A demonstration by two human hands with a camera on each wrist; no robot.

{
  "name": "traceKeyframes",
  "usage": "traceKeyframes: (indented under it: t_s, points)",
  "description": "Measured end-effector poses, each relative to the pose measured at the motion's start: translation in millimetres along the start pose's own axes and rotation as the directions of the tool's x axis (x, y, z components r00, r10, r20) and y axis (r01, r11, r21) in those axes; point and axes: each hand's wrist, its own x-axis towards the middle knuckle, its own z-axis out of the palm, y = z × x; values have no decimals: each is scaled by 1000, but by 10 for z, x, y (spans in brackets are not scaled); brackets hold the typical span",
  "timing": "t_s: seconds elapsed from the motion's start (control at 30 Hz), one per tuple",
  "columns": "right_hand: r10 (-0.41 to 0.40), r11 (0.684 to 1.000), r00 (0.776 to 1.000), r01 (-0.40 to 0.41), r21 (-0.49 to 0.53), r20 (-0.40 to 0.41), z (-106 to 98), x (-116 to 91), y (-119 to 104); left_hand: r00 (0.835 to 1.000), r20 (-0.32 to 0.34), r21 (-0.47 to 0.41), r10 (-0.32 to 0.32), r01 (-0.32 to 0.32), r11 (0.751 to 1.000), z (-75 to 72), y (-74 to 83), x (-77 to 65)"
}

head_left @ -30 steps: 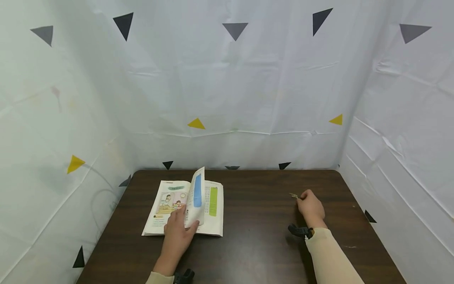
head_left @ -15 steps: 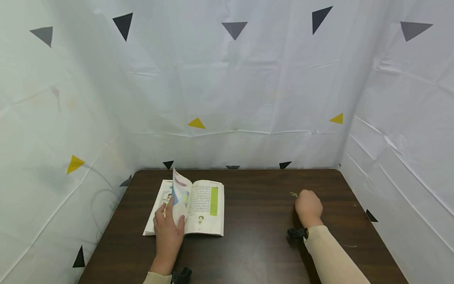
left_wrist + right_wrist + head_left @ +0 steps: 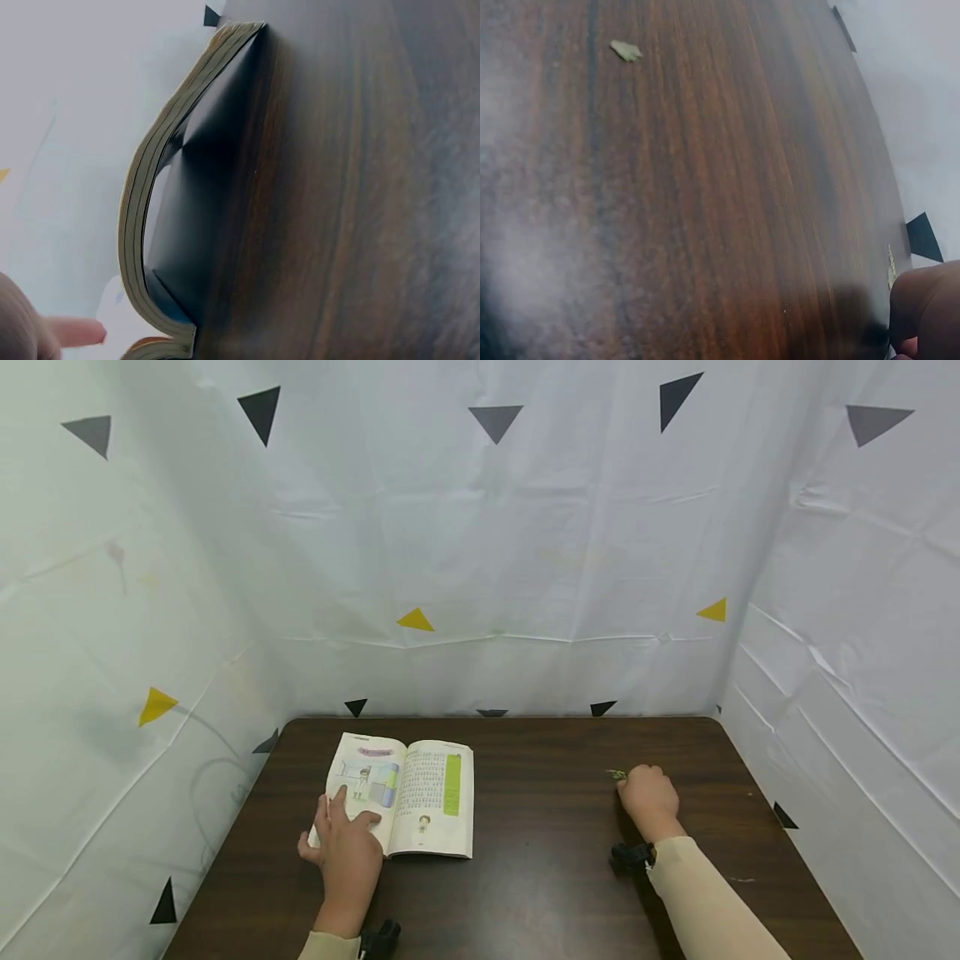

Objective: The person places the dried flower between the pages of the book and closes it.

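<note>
An open book point(image 3: 430, 802) lies on the table's left half, with printed text on the right page and a coloured drawing on the left one. My left hand point(image 3: 348, 856) rests on the lower left page, fingers spread and gripping nothing. In the left wrist view, the bottom edge of the book point(image 3: 135, 210) curves up off the wood, and a finger point(image 3: 75, 331) shows at lower left. My right hand point(image 3: 649, 797) is curled on the table's right side. It pinches a thin gold-coloured openwork piece point(image 3: 617, 774), whose tip pokes out; the rest is hidden in the fingers.
The dark wooden table point(image 3: 540, 843) is enclosed by white sheets point(image 3: 495, 543) with triangle marks at the back and both sides. A small pale chip-like patch point(image 3: 626, 51) is on the wood in the right wrist view.
My left hand has turned a page from right to left, and that leaf now lies on the left side under the spread fingers. My right hand has shifted slightly left with the gold-coloured piece.
</note>
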Motion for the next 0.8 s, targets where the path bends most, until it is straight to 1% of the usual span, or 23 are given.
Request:
traceKeyframes:
  t_s: [0.1, 0.23, 0.3, 0.4, 0.5, 0.63, 0.73, 0.8]
  points:
    - [5, 999, 1000, -5, 40, -10, -17, -44, -11, 999, 8, 28, -41, 41, 999, -14, 3, -8]
    - [17, 994, 999, -13, 109, -40, -44, -104, -34, 998, 7, 60, -59, 58, 997, -26, 19, -2]
    - [29, 989, 999, -22, 143, -45, -56, -130, -42, 996, 15, 72, -85, 84, 994, -31, 30, 3]
    - [50, 982, 998, -44, 184, -31, -48, -138, -24, 989, 50, 88, -136, 132, 987, -48, 53, 8]
    - [66, 977, 998, -60, 205, -24, -18, -115, 29, 980, 105, 120, -166, 153, 981, -73, 92, 0]
    - [83, 964, 996, -74, 257, -22, 5, -90, 87, 975, 165, 201, -151, 116, 973, -108, 190, -42]
    - [91, 948, 995, -74, 309, -40, 7, -101, 98, 974, 200, 253, -109, 56, 966, -125, 282, -92]
    - [99, 943, 993, -74, 326, -60, 18, -113, 98, 972, 224, 275, -78, 14, 961, -124, 339, -131]
